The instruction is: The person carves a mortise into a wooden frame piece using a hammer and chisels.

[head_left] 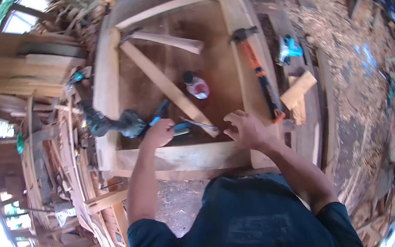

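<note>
My left hand [160, 133] is closed, its fingers curled just above the near rail of a wooden frame [187, 158]. What it grips, if anything, I cannot make out. Beside its fingertips lies a short blue-grey object [182, 129], and a dark power tool [128, 123] with a blue part [160, 111] is just beyond it. My right hand [245, 129] hovers over the near right corner, fingers bent and apart, with nothing visible in them. Between the hands, a thin metal tool [200, 123], blurred, crosses the end of a wooden strip [160, 80].
Inside the frame are a bottle with reddish contents [197, 87] and a wooden-handled hammer [170, 40]. An orange and black claw hammer [255, 66] lies along the right rail. Wood blocks [299, 90] sit farther right. Stacked boards [21, 73] stand left; shavings [333, 6] cover the ground right.
</note>
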`<state>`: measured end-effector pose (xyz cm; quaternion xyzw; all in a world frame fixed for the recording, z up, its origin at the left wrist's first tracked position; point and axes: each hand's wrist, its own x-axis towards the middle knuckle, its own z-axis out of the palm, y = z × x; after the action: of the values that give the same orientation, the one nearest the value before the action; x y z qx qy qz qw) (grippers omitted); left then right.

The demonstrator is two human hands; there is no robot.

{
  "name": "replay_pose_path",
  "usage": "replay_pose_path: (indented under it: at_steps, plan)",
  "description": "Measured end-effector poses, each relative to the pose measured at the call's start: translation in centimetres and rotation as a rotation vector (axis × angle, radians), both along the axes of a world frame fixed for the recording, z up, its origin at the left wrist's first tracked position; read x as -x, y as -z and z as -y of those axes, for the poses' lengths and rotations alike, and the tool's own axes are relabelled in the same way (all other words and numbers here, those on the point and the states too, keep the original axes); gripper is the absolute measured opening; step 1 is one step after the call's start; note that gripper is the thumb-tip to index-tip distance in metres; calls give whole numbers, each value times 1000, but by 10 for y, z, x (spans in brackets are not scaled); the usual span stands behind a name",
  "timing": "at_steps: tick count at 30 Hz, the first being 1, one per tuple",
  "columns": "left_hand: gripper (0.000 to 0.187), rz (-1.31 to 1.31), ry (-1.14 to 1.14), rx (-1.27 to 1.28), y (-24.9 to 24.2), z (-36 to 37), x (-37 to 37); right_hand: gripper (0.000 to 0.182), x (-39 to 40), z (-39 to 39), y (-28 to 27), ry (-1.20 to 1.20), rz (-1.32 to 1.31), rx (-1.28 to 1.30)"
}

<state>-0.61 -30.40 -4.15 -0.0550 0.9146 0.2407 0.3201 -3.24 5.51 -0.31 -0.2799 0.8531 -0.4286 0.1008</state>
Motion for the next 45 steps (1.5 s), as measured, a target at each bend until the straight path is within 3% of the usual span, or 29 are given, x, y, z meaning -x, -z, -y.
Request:
replay_pose_path:
  at_steps: [2,4,6,10,15,18,19,20,21,24,25,27,31,37,43,45]
  plan:
    - [46,-130,90,-33,1,3,-7,27,3,-35,-18,20,87,29]
    - [49,-45,102,127,-11,-11,-7,29,1,-77,-19,127,49,-8]
    - [52,10,111,141,-6,-7,-6,23,-8,-113,-13,328,204,213]
    - [46,60,-58,19,-15,-8,-3,19,-37,-163,-26,540,409,255]
    - [41,-396,73,-51,-39,-19,-19,18,-78,-174,-33,603,493,264]
    - [40,-516,-7,-75,-115,-87,-26,19,-89,-164,-54,602,470,289]
    - [42,-593,112,-144,-125,-109,-31,28,-92,-163,-65,572,546,310]
    - [44,-670,228,-212,-128,-132,-38,32,-96,-159,-76,523,464,416]
    - [46,-513,149,-526,-121,-156,-52,36,-101,-152,-87,471,377,522]
    - [52,-361,360,-847,-123,-239,-71,43,-114,-130,-111,342,220,921]
    - [50,-462,525,-825,-127,-263,-67,40,-117,-132,-116,238,141,888]
    - [45,-509,432,-1037,-98,-302,-85,35,-118,-142,-122,21,-18,813]
    - [49,-692,484,-1133,-83,-330,-91,35,-133,-156,-116,37,-15,770]
    - [54,-561,484,-1120,-90,-343,-86,27,-147,-148,-110,250,-84,862]
    - [49,-543,424,-1132,-88,-352,-79,32,-129,-139,-125,387,31,898]
    - [48,-507,391,-1227,-89,-353,-71,30,-115,-145,-128,184,85,835]
